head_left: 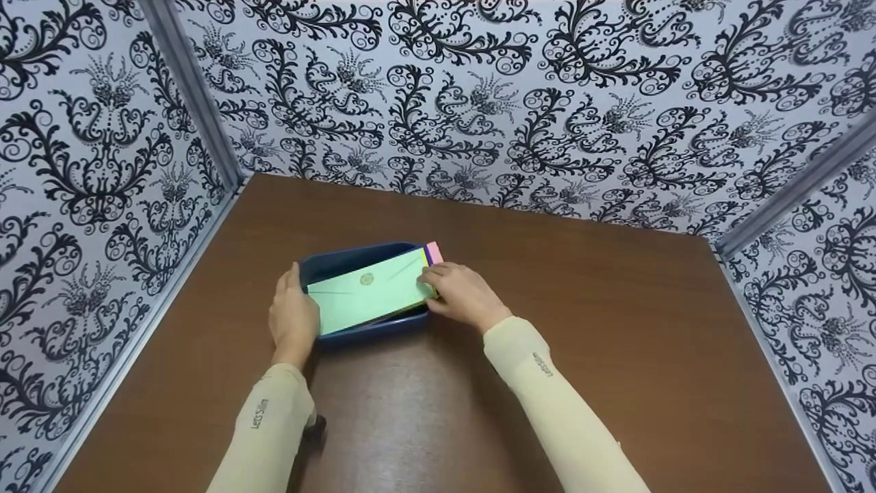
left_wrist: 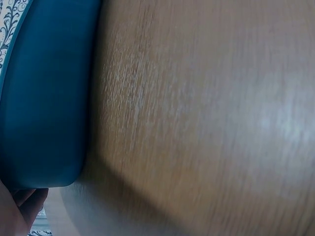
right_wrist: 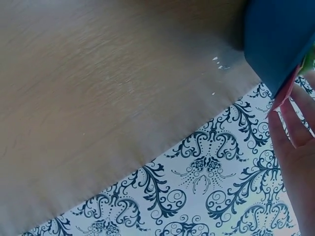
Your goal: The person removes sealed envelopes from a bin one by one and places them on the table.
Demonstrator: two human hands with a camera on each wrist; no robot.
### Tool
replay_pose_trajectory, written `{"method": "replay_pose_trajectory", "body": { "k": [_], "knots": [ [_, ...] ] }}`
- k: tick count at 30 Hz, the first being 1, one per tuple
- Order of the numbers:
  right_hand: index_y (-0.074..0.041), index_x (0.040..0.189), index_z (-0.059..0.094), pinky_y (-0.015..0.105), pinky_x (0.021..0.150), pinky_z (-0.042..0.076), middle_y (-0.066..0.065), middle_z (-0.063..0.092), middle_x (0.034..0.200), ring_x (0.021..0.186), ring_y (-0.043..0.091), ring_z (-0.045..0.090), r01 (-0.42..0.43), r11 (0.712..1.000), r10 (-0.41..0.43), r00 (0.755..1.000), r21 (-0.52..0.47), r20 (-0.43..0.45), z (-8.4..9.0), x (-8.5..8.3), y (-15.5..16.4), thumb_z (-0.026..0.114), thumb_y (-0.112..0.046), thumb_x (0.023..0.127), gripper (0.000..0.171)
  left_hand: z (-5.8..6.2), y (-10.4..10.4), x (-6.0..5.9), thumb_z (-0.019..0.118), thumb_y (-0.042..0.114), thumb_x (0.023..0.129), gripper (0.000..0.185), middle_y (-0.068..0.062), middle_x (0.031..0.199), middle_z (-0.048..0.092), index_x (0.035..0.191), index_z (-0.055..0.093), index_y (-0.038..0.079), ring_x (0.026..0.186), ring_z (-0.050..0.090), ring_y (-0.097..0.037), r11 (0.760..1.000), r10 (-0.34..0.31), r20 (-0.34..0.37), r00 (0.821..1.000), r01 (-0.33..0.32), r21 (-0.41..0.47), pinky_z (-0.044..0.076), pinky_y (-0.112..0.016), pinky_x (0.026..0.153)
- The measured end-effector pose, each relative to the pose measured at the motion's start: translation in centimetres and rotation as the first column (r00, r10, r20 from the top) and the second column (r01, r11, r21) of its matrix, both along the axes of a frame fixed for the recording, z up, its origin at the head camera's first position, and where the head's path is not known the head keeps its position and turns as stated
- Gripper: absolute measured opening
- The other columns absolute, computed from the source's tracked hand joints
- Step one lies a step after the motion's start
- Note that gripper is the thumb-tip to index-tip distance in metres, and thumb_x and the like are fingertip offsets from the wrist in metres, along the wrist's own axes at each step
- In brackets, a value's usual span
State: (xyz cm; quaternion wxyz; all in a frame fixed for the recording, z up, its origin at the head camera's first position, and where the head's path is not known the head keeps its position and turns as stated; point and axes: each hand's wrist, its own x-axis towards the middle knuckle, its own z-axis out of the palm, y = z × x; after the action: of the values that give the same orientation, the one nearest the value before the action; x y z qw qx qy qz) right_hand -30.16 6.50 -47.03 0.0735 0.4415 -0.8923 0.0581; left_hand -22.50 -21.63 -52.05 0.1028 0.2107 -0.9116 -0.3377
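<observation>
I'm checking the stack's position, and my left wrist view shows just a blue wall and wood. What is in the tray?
Observer: A light green envelope lies on top in the blue tray, tilted.
Operator: Anything under it?
Observer: Pink and purple edges stick out at the tray's right end.
Operator: Where are the hands?
Observer: The left hand rests on the tray's left end; the right hand holds the envelope's right end.
</observation>
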Motion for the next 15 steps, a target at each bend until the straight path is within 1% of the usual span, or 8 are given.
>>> {"method": "replay_pose_trajectory", "body": {
  "k": [3,6,8,10,11,13,14,15],
  "knots": [
    [-0.010,0.121,0.066,0.040,0.098,0.054,0.009,0.071,0.120,0.108,0.026,0.068,0.016,1.000,-0.016,1.000,-0.007,-0.012,-0.2,0.1,-0.1,0.065,-0.024,0.094,0.030,0.0,-0.1,0.1,0.037,0.001,0.099,0.061,-0.018,0.160,0.034,0.158,0.026,0.010,0.060,0.048,-0.025,1.000,-0.006,0.007,1.000,0.006,-0.005,0.043,-0.038,0.060],
    [-0.010,0.119,0.063,0.041,0.095,0.055,0.008,0.074,0.112,0.098,0.026,0.070,0.034,0.999,-0.036,0.998,-0.031,-0.046,-0.5,0.1,-0.2,0.063,-0.024,0.097,0.026,0.0,-0.1,0.1,0.036,0.001,0.099,0.061,-0.018,0.160,0.034,0.159,0.025,0.010,0.058,0.045,-0.023,1.000,-0.009,0.012,1.000,0.009,-0.007,0.040,-0.037,0.059],
    [-0.011,0.114,0.062,0.039,0.092,0.056,0.007,0.075,0.105,0.091,0.025,0.071,0.039,0.997,-0.043,0.996,-0.060,-0.076,-0.6,0.2,-0.4,0.061,-0.024,0.098,0.020,0.0,-0.1,0.1,0.036,0.001,0.099,0.062,-0.018,0.160,0.033,0.159,0.025,0.010,0.063,0.050,-0.027,1.000,-0.008,0.011,1.000,0.008,-0.002,0.045,-0.040,0.064],
    [-0.011,0.112,0.062,0.038,0.092,0.056,0.007,0.075,0.104,0.092,0.025,0.070,0.048,0.995,-0.055,0.995,-0.090,-0.081,-0.6,0.3,-0.5,0.058,-0.024,0.100,0.018,0.0,-0.1,0.1,0.035,0.001,0.099,0.062,-0.018,0.160,0.033,0.159,0.024,0.010,0.073,0.057,-0.033,1.000,-0.006,0.010,1.000,0.006,0.003,0.051,-0.046,0.073],
    [-0.011,0.112,0.063,0.037,0.094,0.056,0.007,0.075,0.107,0.095,0.025,0.071,0.060,0.993,-0.068,0.995,-0.104,-0.071,-0.6,0.4,-0.6,0.057,-0.024,0.101,0.018,0.0,-0.1,0.1,0.035,0.001,0.099,0.062,-0.018,0.160,0.033,0.159,0.024,0.010,0.081,0.060,-0.036,1.000,-0.006,0.009,1.000,0.006,0.007,0.052,-0.049,0.079],
    [-0.011,0.117,0.064,0.037,0.099,0.055,0.009,0.073,0.118,0.105,0.025,0.070,0.101,0.985,-0.104,0.994,-0.141,-0.019,-0.6,0.7,-0.9,0.056,-0.025,0.101,0.023,0.0,-0.1,0.1,0.035,0.002,0.099,0.061,-0.018,0.160,0.033,0.159,0.024,0.010,0.092,0.062,-0.041,1.000,-0.006,0.008,1.000,0.005,0.010,0.052,-0.053,0.088],
    [-0.010,0.120,0.064,0.038,0.102,0.054,0.009,0.071,0.125,0.111,0.026,0.069,0.126,0.979,-0.125,0.992,-0.160,0.018,-0.5,0.8,-1.0,0.056,-0.025,0.101,0.025,0.0,-0.1,0.1,0.035,0.002,0.099,0.061,-0.018,0.160,0.033,0.159,0.024,0.010,0.094,0.062,-0.041,1.000,-0.005,0.008,1.000,0.005,0.010,0.052,-0.054,0.089],
    [-0.010,0.122,0.065,0.038,0.104,0.052,0.010,0.069,0.130,0.117,0.026,0.067,0.153,0.971,-0.144,0.988,-0.185,0.063,-0.5,0.9,-1.1,0.056,-0.025,0.101,0.027,0.0,-0.1,0.0,0.034,0.002,0.099,0.061,-0.017,0.160,0.033,0.159,0.025,0.011,0.093,0.062,-0.042,1.000,-0.004,0.008,1.000,0.004,0.011,0.052,-0.054,0.087]
  ]
}}
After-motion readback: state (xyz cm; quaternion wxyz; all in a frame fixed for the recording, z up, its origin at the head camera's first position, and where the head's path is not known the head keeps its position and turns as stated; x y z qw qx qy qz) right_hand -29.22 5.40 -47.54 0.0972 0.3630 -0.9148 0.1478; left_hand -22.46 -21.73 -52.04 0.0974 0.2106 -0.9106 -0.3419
